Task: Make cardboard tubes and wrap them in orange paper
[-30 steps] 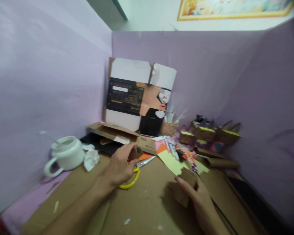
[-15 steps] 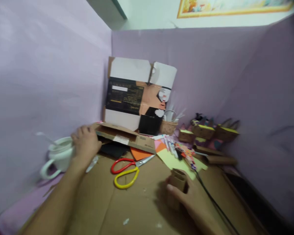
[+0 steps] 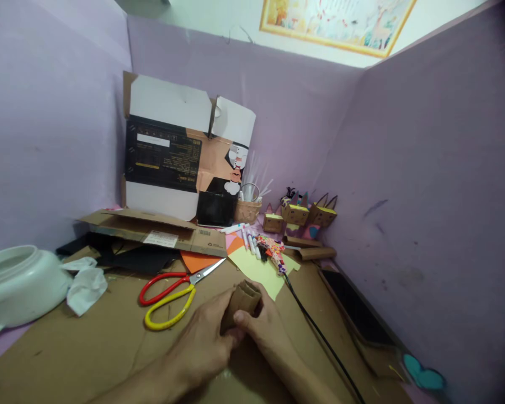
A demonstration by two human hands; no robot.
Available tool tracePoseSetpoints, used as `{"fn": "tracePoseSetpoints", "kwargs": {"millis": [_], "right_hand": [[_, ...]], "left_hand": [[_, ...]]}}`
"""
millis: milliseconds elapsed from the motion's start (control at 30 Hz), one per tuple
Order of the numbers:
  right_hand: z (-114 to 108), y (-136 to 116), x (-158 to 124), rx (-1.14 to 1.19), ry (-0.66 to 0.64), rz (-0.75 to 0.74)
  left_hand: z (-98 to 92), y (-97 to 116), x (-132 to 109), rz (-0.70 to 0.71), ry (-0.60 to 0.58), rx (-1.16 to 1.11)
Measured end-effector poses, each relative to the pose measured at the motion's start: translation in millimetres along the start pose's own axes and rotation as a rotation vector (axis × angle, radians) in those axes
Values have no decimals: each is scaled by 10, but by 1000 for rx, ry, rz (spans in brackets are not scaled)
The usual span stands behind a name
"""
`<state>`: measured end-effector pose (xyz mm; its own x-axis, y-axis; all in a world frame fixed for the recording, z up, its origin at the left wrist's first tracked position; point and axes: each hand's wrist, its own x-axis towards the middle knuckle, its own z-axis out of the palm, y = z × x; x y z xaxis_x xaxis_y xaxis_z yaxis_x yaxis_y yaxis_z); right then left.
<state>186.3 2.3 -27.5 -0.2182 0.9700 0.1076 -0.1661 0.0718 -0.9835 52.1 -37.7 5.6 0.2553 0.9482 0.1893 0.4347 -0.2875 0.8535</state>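
A small brown cardboard tube (image 3: 240, 306), its upper end open toward the back, is held between both hands low in the middle of the view. My left hand (image 3: 208, 334) wraps its left side, fingers curled around it. From the right, my right hand (image 3: 266, 325) grips it with the thumb across the front. Left of the hands lie scissors (image 3: 189, 283) with one red and one yellow handle, blades parted slightly. Behind the hands is a pale yellow paper sheet (image 3: 256, 269). The tube's lower end is hidden by my fingers.
A white pot (image 3: 21, 286) and crumpled tissue (image 3: 86, 289) stand left. Flattened cardboard (image 3: 180, 238) and an upright printed box (image 3: 164, 151) are behind. Markers (image 3: 250, 244), a patterned glue gun (image 3: 273, 252) with black cable (image 3: 315, 331), and a dark flat panel (image 3: 357, 306) lie rightward.
My left hand has come from the flattened cardboard beside the pot to the tube, which both hands now hold. The view has swung to the right.
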Motion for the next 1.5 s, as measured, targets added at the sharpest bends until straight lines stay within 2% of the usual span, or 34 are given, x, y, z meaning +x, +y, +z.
{"fn": "tracePoseSetpoints", "kwargs": {"millis": [133, 200, 300, 500, 667, 867, 1000, 1133, 1233, 1400, 1500], "right_hand": [[-67, 61, 60, 16, 118, -25], [-79, 78, 92, -17, 154, -6], [-62, 87, 125, -59, 159, -6], [-107, 88, 137, -221, 207, 2], [-143, 51, 91, -275, 193, -5], [-140, -36, 1, -333, 10, -69], [-152, -39, -62, -437, -47, -138], [-153, -4, -90, -516, -108, -160], [-154, 6, -59, -510, -34, -128], [-238, 1, 60, -479, 172, -160], [-328, 27, 127, -520, 272, -157]], "left_hand": [[-122, -122, 48, -39, 155, 337], [-134, -197, 74, -62, 147, 496], [-120, -267, 106, -92, 78, 588], [-176, -304, 143, -159, 150, 809], [-183, -327, 143, -182, 101, 854], [-152, -419, 131, -138, 100, 884], [-160, -429, 109, -138, 71, 880], [-166, -400, 97, -139, 93, 845], [-152, -370, 89, -113, 116, 783], [-78, -306, 37, -49, 137, 606], [-124, -267, 37, 27, 147, 638]]}}
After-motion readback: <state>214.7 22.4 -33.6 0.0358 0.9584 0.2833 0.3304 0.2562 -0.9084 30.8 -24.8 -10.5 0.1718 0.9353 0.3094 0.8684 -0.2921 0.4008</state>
